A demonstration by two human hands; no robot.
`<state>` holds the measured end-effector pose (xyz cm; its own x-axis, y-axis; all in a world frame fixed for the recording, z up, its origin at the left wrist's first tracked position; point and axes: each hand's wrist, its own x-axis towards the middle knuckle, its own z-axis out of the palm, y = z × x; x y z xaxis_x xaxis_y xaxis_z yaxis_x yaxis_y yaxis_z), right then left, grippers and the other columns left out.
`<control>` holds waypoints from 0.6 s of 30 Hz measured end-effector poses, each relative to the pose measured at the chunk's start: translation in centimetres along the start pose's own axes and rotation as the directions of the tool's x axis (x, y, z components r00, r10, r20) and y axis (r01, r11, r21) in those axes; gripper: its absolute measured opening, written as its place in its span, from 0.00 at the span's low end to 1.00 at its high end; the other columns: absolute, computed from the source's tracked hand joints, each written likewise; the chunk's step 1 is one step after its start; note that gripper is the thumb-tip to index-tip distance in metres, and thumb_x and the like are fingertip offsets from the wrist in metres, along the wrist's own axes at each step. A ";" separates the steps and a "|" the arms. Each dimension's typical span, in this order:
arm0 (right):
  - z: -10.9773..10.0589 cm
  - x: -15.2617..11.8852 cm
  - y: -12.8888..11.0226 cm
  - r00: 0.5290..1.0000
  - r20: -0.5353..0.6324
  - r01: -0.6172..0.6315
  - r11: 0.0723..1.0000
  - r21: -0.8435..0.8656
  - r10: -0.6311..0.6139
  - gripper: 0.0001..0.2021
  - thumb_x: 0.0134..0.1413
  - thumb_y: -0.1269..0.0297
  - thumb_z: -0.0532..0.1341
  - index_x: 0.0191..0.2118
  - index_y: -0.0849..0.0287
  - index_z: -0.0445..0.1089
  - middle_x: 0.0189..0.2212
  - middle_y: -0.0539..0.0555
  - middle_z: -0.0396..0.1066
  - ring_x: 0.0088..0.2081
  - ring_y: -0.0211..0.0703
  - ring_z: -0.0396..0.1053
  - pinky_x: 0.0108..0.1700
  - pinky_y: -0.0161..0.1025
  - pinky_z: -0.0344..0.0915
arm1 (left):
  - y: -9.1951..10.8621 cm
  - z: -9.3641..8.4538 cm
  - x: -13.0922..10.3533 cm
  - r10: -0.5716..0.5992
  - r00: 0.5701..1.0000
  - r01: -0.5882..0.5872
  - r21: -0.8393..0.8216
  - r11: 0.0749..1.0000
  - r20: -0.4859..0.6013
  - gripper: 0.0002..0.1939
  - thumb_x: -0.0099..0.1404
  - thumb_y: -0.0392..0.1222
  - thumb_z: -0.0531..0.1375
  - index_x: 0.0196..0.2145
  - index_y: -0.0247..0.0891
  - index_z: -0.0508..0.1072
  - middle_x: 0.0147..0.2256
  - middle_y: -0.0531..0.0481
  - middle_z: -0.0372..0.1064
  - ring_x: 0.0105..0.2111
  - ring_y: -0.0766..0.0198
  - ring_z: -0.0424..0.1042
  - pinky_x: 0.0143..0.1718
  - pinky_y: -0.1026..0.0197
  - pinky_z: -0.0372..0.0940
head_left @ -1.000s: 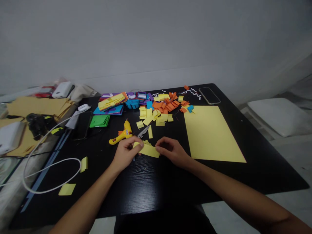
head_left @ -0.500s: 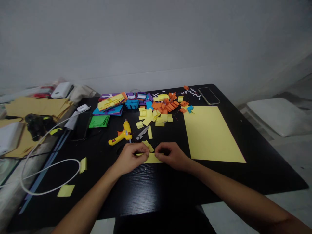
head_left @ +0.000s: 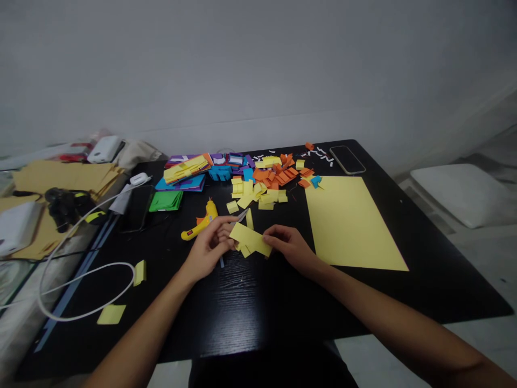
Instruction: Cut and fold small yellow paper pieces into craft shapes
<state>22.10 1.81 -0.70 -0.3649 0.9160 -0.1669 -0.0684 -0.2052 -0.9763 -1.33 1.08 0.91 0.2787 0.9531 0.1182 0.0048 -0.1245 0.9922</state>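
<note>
My right hand (head_left: 291,248) pinches the right end of a yellow paper strip (head_left: 251,238), which is tilted above the black table. My left hand (head_left: 210,247) is beside the strip's left end, thumb and index finger apart, the other fingers loosely bent. Small yellow paper pieces (head_left: 244,250) show under the strip. Just past my left fingertips lies a grey pointed tool (head_left: 241,216), partly hidden, so its kind is unclear. A yellow hot glue gun (head_left: 205,220) rests behind my left hand, its front part covered.
Yellow paper pieces (head_left: 266,200) and folded orange pieces (head_left: 278,175) are heaped farther back. A large yellow sheet (head_left: 355,223) lies on the right, near a phone (head_left: 347,160). Green folded papers (head_left: 165,201) and a looped white cable (head_left: 86,269) are on the left.
The yellow strip has been lifted off the table and turned at an angle in my right hand. My left hand has let go of it and moved slightly left and forward.
</note>
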 end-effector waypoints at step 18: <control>0.6 -0.8 0.8 0.984 0.065 0.173 0.969 -0.177 -0.164 0.14 0.55 0.56 0.70 0.42 0.59 0.75 0.34 0.53 0.76 0.34 0.40 0.72 0.38 0.38 0.70 | -0.7 1.0 -0.5 -0.082 0.995 0.079 0.050 0.996 0.052 0.16 0.66 0.38 0.63 0.51 0.39 0.68 0.30 0.55 0.67 0.28 0.67 0.70 0.31 0.66 0.66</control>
<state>21.78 0.71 -1.24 -0.4081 0.9129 0.0044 0.0349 0.0204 -0.9992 -0.48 0.41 0.10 0.3273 0.9443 0.0344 0.0752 -0.0624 0.9952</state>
